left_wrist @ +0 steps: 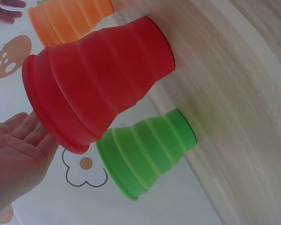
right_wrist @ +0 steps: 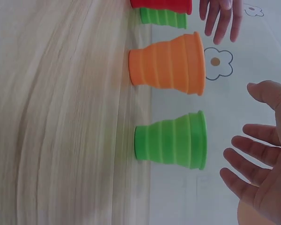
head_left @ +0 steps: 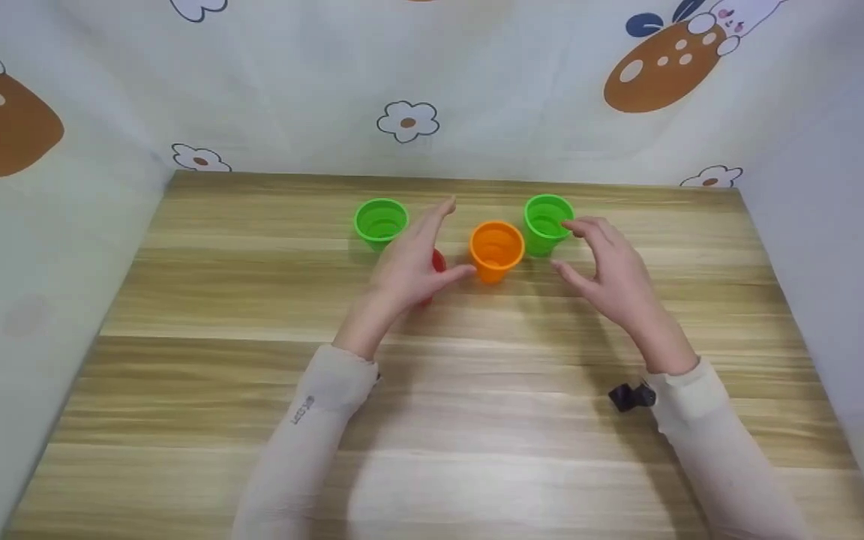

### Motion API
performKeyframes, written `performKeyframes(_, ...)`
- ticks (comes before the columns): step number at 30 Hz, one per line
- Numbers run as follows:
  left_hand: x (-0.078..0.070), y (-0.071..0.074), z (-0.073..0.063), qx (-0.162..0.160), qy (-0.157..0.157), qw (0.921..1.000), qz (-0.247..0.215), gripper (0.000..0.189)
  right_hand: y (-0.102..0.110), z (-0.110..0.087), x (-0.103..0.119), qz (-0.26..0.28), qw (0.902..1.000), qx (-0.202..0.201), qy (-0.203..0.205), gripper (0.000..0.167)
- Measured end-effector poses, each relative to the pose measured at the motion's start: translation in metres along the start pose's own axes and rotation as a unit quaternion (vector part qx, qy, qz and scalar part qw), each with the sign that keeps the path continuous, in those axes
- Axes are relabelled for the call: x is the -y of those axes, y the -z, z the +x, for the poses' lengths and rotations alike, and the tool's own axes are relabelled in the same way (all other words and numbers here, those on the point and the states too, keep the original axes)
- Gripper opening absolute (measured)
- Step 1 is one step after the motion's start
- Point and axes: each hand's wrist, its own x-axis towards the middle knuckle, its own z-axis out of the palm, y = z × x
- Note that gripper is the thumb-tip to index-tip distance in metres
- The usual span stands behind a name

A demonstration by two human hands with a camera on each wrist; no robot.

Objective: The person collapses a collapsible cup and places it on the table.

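Four ribbed cups would be several; upright on the wooden table (head_left: 492,420) are a red cup (left_wrist: 103,77), an orange cup (head_left: 496,251) and two green cups, one left (head_left: 381,222) and one right (head_left: 547,217). Over the red cup, hiding most of it in the head view, my left hand (head_left: 411,268) reaches with fingers extended and thumb apart. In the left wrist view that hand is behind the red cup's rim, without a grip. My right hand (head_left: 616,274) is beside the right green cup, fingers loosely bent and thumb spread. The right wrist view shows a gap between them.
A pale curtain (head_left: 297,97) with flower and fruit prints hangs behind the table, and pale walls stand at both sides. A black device (head_left: 631,397) is strapped at the right sleeve's cuff. The orange cup stands between the red cup and the right green one.
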Motion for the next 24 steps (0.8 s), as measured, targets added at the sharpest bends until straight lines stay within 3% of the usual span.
performKeyframes(13,-0.009,-0.010,0.010,0.010,-0.033,0.9994,-0.006,0.088,-0.015,-0.001,0.009,0.065,0.9975,0.015,-0.023,0.052)
performKeyframes(24,-0.010,-0.016,0.017,0.033,-0.022,0.9992,-0.005,0.075,-0.026,-0.002,0.013,0.134,0.9889,0.038,-0.050,0.048)
